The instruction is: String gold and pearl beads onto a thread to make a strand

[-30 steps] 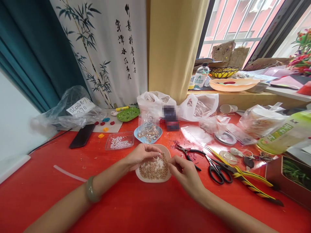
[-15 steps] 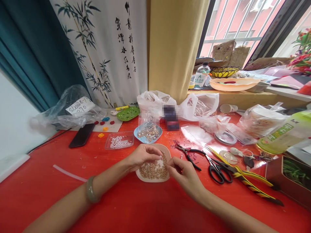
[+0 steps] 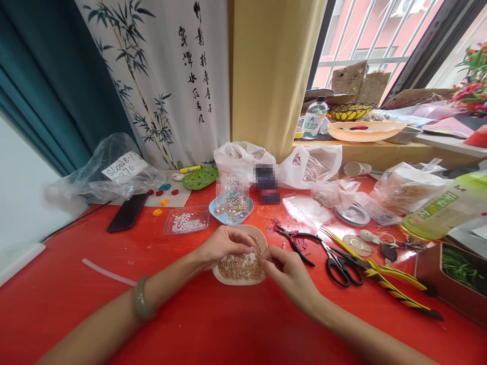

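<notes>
My left hand hovers over the left side of a pale dish that holds many small gold beads. Its thumb and fingers are pinched together, with a tiny pale bit at the tips, too small to name. Across from it, my right hand is at the dish's right rim, thumb and forefinger pressed together; what they hold, if anything, cannot be made out. Behind the dish stand a blue dish of mixed beads and a clear plastic box with white pearl beads.
Right of the dish lie small pliers, black-handled scissors and yellow-and-black pliers. A phone lies at the left, near a clear plastic bag. White bags line the back of the red table.
Both hands keep nearly the same pose over the dish. The whole view has shifted very slightly; nothing else visibly differs.
</notes>
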{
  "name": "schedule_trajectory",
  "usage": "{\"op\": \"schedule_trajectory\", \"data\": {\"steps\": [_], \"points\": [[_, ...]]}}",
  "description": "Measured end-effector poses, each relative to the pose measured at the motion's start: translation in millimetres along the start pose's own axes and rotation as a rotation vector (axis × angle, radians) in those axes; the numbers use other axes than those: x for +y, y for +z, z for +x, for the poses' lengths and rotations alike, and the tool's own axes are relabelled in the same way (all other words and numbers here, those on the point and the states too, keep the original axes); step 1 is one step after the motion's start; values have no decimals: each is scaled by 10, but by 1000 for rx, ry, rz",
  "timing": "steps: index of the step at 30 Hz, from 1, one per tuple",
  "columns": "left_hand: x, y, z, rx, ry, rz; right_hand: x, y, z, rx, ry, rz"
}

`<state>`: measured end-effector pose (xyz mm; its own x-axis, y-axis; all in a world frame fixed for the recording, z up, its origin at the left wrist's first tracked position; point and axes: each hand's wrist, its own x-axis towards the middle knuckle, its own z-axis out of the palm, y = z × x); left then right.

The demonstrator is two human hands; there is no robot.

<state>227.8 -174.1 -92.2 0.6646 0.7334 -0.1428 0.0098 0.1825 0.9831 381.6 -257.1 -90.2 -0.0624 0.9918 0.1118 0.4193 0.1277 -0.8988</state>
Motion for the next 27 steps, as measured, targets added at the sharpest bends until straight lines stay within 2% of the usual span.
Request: {"op": "schedule_trajectory", "data": {"steps": [4, 10, 15, 19, 27], "points": [[2, 0, 2, -13, 8, 28, 12, -3, 1, -1, -7, -33], [16, 49, -14, -48, 84, 197, 39, 1, 4, -16, -31, -56], [65, 65, -38, 27, 163, 341, 73, 17, 27, -31, -33, -37], [109, 46, -44, 17, 176, 385, 90, 16, 44, -43, -2, 4], [153, 53, -65, 35, 263, 422, 59, -29, 47, 37, -75, -69]]}}
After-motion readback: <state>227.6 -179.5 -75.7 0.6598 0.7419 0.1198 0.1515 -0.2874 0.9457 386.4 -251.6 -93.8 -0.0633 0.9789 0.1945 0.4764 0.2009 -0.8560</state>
